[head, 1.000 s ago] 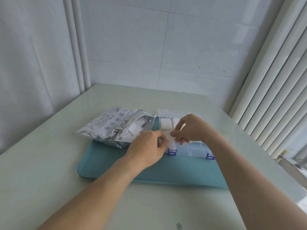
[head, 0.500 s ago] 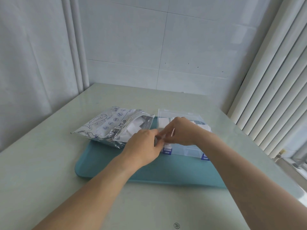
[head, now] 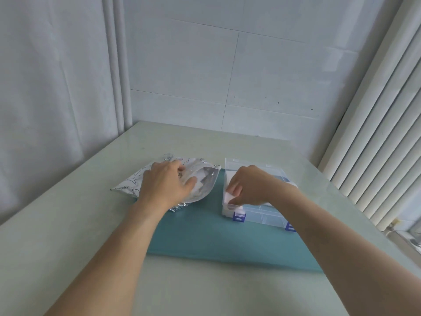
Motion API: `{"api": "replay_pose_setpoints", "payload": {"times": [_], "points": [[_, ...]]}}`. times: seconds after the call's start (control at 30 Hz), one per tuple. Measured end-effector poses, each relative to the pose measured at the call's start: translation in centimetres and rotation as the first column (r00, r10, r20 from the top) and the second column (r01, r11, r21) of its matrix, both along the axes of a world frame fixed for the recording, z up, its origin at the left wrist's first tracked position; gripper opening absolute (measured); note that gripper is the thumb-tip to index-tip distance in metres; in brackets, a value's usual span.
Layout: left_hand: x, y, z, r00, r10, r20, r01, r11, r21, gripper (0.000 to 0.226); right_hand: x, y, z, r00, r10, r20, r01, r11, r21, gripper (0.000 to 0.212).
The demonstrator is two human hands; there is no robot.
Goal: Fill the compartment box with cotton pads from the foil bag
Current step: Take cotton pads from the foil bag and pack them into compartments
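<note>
— Where are your hands?

— My left hand (head: 167,185) lies over the mouth of the foil bag (head: 136,183), fingers spread and reaching into the opening. Whether they have hold of a pad in there, I cannot tell; my own hand hides it.

— And the right?

— My right hand (head: 248,185) is over the near left corner of the compartment box (head: 262,215), fingers curled, pinching a white cotton pad (head: 227,198) that dips into that corner compartment.

— Where do the bag and box sit?

— Both on the teal tray (head: 205,236), bag to the left and partly hanging off it onto the table (head: 57,236), box to the right, a strip of tray between them. The box's clear lid stands open at the back, and its blue latches (head: 238,216) face me. More white pads (head: 202,182) show through the bag's opening.
</note>
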State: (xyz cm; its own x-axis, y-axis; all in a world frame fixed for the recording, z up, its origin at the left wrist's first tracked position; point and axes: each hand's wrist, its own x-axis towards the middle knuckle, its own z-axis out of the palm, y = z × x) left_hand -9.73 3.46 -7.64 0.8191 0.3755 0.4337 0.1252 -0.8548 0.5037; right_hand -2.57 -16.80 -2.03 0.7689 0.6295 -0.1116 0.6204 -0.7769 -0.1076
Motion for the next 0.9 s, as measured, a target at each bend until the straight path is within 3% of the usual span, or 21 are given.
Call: {"api": "replay_pose_setpoints", "payload": {"times": [0.1,0.2,0.3,0.4,0.47,0.57,0.63,0.7,0.8,0.9], "points": [[0.0,0.9,-0.3,1.000,0.015,-0.021,-0.019,0.975,-0.222,0.026,0.0,-0.4,0.7,0.996,-0.013,-0.084,0.013,1.000,-0.001,0.029],[0.5,1.5,-0.4,0.998,0.062,0.007,-0.056,0.948,-0.313,0.031,0.0,-0.6,2.0,0.999,-0.011,-0.042,0.011,1.000,0.010,0.020],[0.9,1.8,-0.5,0.994,0.110,0.020,-0.095,0.927,-0.364,0.031,-0.9,1.0,2.0,0.993,-0.053,0.106,0.009,0.926,0.377,0.016],[0.7,1.7,-0.3,0.986,0.167,0.020,-0.145,0.901,-0.409,0.028,-2.5,4.0,0.6,0.971,0.082,-0.225,0.065,0.814,0.577,0.013],[0.6,2.0,-0.4,0.982,0.189,0.021,-0.163,0.891,-0.423,0.028,-2.0,6.2,-0.7,0.974,0.051,-0.223,0.070,0.862,0.502,0.017],[0.8,2.2,-0.6,0.975,0.221,0.037,-0.182,0.876,-0.446,0.023,-2.0,8.6,-1.4,1.000,-0.002,0.001,0.002,0.977,0.215,0.010],[0.9,2.2,-0.7,0.970,0.239,0.050,-0.189,0.864,-0.467,0.020,-2.2,9.6,-1.6,0.998,0.057,-0.004,-0.056,0.992,0.112,0.030],[1.1,2.2,-0.9,0.968,0.244,0.056,-0.188,0.856,-0.481,0.020,-2.3,10.2,-2.1,0.999,0.045,-0.014,-0.042,0.985,0.165,0.040],[1.1,2.4,-0.9,0.965,0.253,0.069,-0.187,0.849,-0.495,0.023,-1.5,10.9,-3.3,0.998,-0.068,-0.006,0.066,0.947,0.314,0.029],[1.0,2.2,-0.8,0.962,0.258,0.085,-0.184,0.850,-0.494,0.024,-1.2,10.8,-3.6,0.990,-0.087,0.115,0.044,0.942,0.334,0.019]]}}
